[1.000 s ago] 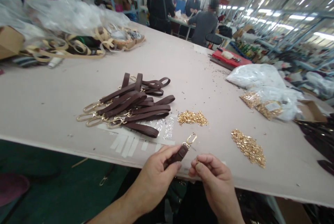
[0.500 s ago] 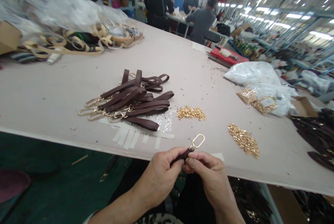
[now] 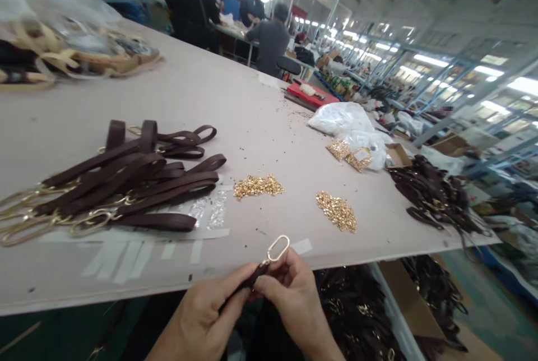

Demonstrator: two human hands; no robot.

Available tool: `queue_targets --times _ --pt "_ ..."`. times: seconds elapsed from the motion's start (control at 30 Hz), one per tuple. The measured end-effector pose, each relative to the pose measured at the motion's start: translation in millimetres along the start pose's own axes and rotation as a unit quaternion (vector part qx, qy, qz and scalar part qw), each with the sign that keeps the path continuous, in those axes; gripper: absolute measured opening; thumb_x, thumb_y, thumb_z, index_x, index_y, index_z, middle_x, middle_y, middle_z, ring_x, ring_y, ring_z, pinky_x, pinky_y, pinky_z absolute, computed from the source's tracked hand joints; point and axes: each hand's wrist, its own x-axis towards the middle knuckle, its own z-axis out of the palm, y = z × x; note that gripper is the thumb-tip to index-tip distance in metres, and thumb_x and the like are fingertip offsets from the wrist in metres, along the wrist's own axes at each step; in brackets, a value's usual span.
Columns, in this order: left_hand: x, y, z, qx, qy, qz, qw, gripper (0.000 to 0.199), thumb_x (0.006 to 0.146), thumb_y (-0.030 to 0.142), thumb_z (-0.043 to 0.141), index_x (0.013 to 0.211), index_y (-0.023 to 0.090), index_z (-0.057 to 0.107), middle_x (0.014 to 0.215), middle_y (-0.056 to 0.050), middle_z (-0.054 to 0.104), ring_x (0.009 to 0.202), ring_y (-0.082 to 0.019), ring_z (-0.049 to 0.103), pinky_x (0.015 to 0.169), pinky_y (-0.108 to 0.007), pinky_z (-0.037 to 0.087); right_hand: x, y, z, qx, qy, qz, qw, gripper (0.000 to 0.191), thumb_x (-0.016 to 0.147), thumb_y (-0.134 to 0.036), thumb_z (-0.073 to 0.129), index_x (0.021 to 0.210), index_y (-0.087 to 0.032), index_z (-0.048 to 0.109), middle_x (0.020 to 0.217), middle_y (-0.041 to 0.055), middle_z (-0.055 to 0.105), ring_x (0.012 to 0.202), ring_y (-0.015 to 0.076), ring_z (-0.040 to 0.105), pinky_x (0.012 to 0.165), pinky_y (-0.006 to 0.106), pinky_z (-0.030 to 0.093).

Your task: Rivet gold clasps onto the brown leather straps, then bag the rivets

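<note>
A dark brown leather wrist strap (image 3: 240,287) with a gold oval ring (image 3: 278,248) at its end is held between both hands at the table's front edge. My left hand (image 3: 210,308) is closed around the strap's body. The fingers of my right hand (image 3: 290,288) pinch the strap just below the ring; whether they also hold a small part is hidden. Left of the hands lies a pile of similar brown straps (image 3: 138,176) with gold rings. Beyond the hands are two heaps of small gold hardware pieces, a left heap (image 3: 258,186) and a right heap (image 3: 336,211).
Clear plastic bags (image 3: 344,120) and bagged gold pieces (image 3: 357,158) lie at the right back, near a red board (image 3: 313,92). More brown straps (image 3: 432,193) pile at the right end. A cardboard box (image 3: 412,294) stands below the table. Several people work behind.
The view has turned to the right, so the table's things appear further left. Both hands still hold the strap, and my right fingers have shifted closer around the ring end.
</note>
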Motion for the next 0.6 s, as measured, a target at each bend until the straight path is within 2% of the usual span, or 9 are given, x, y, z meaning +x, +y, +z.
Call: queue_targets --times 0.1,0.2,0.27,0.37,0.4,0.5,0.6 --pt "2 -3 6.6 -0.051 0.002 -0.019 0.999 0.038 0.093 0.037 0.052 0.13 0.036 0.061 0.097 0.001 0.074 0.077 -0.016 0.069 0.07 -0.022 0.058 -1 -4 -1 -0.038 -0.001 -0.02 0.999 0.02 0.076 -0.018 0.072 0.079 -0.021 0.053 0.072 -0.0043 0.065 0.064 0.0137 0.063 0.063 0.027 0.051" --pt "4 2 9.7 -0.108 0.011 -0.066 0.992 0.042 0.094 0.043 0.049 0.134 0.034 0.058 0.093 -0.002 0.07 0.064 -0.014 0.063 0.054 -0.021 0.055 8 -21 -21 -0.194 -0.009 -0.062 0.979 0.01 0.081 -0.022 0.068 0.082 -0.021 0.058 0.075 -0.0028 0.067 0.07 0.0142 0.063 0.069 0.027 0.05" --pt "6 3 7.0 -0.119 0.029 -0.101 0.987 0.047 0.093 0.048 0.049 0.137 0.032 0.056 0.092 -0.003 0.067 0.066 -0.014 0.062 0.054 -0.022 0.055 24 -36 -47 -0.338 0.033 -0.127 0.932 0.008 0.082 -0.027 0.066 0.086 -0.022 0.061 0.078 -0.0013 0.068 0.074 0.0147 0.063 0.072 0.027 0.05" --pt "8 0 -2.6 -0.105 0.036 -0.159 0.981 0.056 0.09 0.057 0.05 0.139 0.03 0.054 0.08 -0.002 0.064 0.062 -0.013 0.058 0.054 -0.021 0.052 59 -56 -97 -0.53 0.132 -0.208 0.811 0.015 0.086 -0.03 0.058 0.097 -0.021 0.063 0.089 0.0023 0.071 0.08 0.016 0.065 0.079 0.03 0.052" --pt "9 -1 -5.8 -0.104 0.035 -0.173 0.979 0.058 0.089 0.06 0.051 0.138 0.029 0.055 0.074 -0.001 0.063 0.06 -0.013 0.057 0.054 -0.02 0.05 72 -62 -113 -0.56 0.147 -0.212 0.787 0.016 0.087 -0.03 0.056 0.099 -0.021 0.063 0.093 0.0039 0.071 0.083 0.0171 0.066 0.081 0.032 0.052" --pt "11 -1 -10.3 -0.148 0.052 -0.197 0.968 0.061 0.081 0.063 0.06 0.129 0.025 0.064 0.063 0.001 0.059 0.056 -0.013 0.053 0.052 -0.021 0.048 105 -74 -146 -0.62 0.149 -0.2 0.744 0.02 0.088 -0.027 0.052 0.103 -0.021 0.063 0.098 0.0075 0.071 0.089 0.0217 0.065 0.084 0.038 0.05" --pt "13 7 -7.3 -0.223 0.109 -0.227 0.942 0.062 0.071 0.057 0.073 0.122 0.022 0.069 0.059 0.001 0.06 0.054 -0.014 0.053 0.051 -0.022 0.048 127 -82 -158 -0.669 0.116 -0.189 0.71 0.023 0.089 -0.023 0.051 0.108 -0.021 0.064 0.1 0.0093 0.071 0.093 0.0237 0.063 0.086 0.039 0.047"
